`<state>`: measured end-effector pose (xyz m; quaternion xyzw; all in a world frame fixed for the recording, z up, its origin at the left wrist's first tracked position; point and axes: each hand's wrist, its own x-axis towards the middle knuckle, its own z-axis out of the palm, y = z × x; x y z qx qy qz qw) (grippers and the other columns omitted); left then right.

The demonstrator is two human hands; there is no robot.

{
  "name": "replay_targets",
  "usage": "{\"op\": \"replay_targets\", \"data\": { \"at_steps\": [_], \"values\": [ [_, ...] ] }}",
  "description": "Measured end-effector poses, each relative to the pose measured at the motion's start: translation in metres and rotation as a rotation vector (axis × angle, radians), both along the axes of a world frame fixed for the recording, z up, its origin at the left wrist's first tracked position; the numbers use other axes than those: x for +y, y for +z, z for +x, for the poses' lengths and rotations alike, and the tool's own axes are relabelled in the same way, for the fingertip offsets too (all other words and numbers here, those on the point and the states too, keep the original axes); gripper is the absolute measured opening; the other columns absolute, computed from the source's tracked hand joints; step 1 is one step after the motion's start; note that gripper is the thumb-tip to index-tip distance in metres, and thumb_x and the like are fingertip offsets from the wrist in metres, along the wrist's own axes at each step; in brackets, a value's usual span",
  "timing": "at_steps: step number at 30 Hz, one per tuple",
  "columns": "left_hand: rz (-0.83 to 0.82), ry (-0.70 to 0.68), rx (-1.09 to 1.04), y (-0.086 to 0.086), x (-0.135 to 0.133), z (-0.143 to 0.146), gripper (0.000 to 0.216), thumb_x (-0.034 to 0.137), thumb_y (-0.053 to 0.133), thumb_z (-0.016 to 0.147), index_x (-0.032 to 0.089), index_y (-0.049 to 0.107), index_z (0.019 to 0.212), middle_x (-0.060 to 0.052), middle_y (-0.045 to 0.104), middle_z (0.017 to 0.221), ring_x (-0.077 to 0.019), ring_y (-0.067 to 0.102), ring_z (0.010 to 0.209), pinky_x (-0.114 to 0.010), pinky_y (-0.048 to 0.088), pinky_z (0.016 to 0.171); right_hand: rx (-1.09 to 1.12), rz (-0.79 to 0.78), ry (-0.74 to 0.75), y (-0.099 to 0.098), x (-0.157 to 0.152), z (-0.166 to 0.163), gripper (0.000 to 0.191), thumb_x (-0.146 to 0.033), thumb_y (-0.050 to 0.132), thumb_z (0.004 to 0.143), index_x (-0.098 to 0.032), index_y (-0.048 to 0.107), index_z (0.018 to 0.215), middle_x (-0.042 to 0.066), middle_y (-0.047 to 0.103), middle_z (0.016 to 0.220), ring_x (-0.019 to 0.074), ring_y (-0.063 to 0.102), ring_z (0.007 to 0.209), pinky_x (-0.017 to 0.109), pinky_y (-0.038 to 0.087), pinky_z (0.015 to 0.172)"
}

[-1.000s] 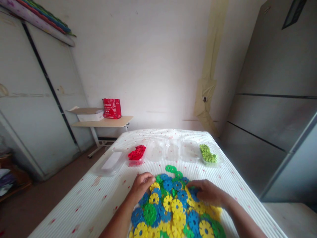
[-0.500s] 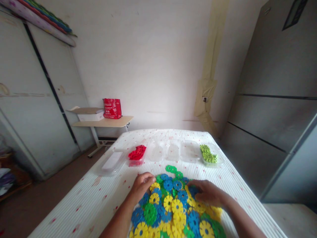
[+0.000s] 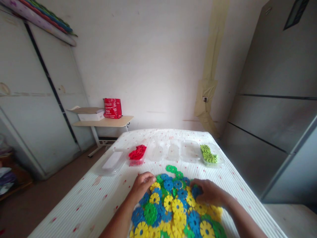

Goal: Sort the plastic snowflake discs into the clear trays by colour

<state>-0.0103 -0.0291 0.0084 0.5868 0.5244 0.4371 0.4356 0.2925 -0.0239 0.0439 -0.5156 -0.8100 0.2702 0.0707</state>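
A heap of notched plastic discs [image 3: 177, 205] in yellow, blue and green spreads over the table in front of me. My left hand [image 3: 143, 182] is at the heap's upper left edge, its fingers curled in against the thumb. Whatever lies inside that grip, if anything, is hidden. On the heap's right side, my right hand [image 3: 209, 192] has thumb and fingers closed around a blue disc [image 3: 196, 191], partly covered by the hand. Two green discs [image 3: 171, 168] lie just beyond the heap's far edge.
Across the table stands a row of clear plastic containers [image 3: 190, 151]. One holds red pieces [image 3: 137, 152], and the rightmost holds light green pieces [image 3: 208, 154]. At the left is a clear container with a white slip [image 3: 112, 160]. A side table [image 3: 106, 122] carries a red bag [image 3: 112, 108].
My right hand has shifted slightly to the right, and the blue disc at its fingers has shifted with it. My left hand stays in place.
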Motion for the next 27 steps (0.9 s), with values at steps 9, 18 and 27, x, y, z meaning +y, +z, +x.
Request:
{"op": "replay_targets", "data": {
  "at_steps": [9, 18, 27],
  "values": [
    [0.015, 0.001, 0.017, -0.001, 0.001, -0.001, 0.026, 0.04, 0.056, 0.071, 0.014, 0.06, 0.068, 0.002, 0.052, 0.058, -0.0137, 0.048, 0.059, -0.022, 0.035, 0.054, 0.014, -0.033, -0.036, -0.006, 0.003, 0.004, 0.042, -0.017, 0.061, 0.053, -0.025, 0.062, 0.095, -0.003, 0.063, 0.079, 0.014, 0.055, 0.069, 0.019, 0.035, 0.055],
    [0.018, 0.0, 0.021, -0.002, 0.002, -0.001, 0.026, 0.039, 0.057, 0.071, 0.014, 0.06, 0.068, 0.003, 0.05, 0.057, -0.0127, 0.047, 0.058, -0.021, 0.034, 0.053, 0.094, -0.054, -0.028, -0.007, 0.007, 0.013, 0.029, -0.012, 0.057, 0.054, -0.02, 0.056, 0.082, -0.005, 0.055, 0.066, 0.0099, 0.048, 0.061, 0.017, 0.029, 0.048],
    [0.006, 0.006, 0.012, 0.0, 0.0, 0.0, 0.027, 0.04, 0.057, 0.07, 0.014, 0.06, 0.068, 0.002, 0.051, 0.057, -0.0133, 0.047, 0.058, -0.021, 0.034, 0.052, 0.098, -0.006, -0.013, -0.005, 0.008, 0.019, 0.027, -0.011, 0.05, 0.059, -0.021, 0.059, 0.082, -0.002, 0.061, 0.073, 0.0126, 0.053, 0.068, 0.019, 0.034, 0.055]
  ]
}}
